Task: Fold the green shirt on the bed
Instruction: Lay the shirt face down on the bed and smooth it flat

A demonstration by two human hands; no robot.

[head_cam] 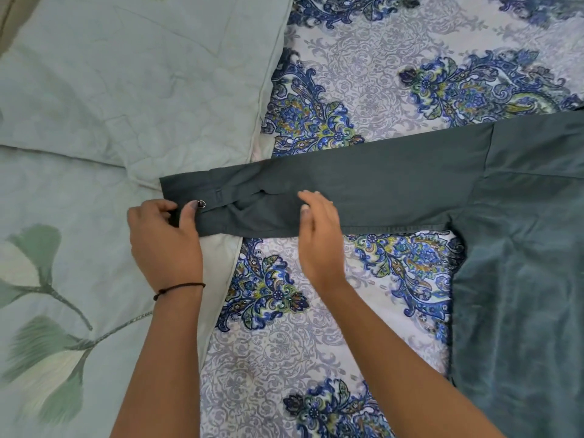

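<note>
Green shirt [521,248] sleeve [347,191] laid crosswise, long axis left–right. Cuff [189,192] pinched by left hand [164,235]; right hand [319,229] flat and unclenched mid-sleeve. Body lies rightward.

shirt [395,181]: dark green, plain
bed sheet [363,58]: white with grey scrollwork and blue-green paisley flowers
quilt [94,105]: pale mint, large green leaf print
wrist cord [177,287]: black

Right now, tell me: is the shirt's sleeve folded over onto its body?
No, the sleeve lies stretched out flat away from the shirt body, its cuff pinched by the left hand.
</note>
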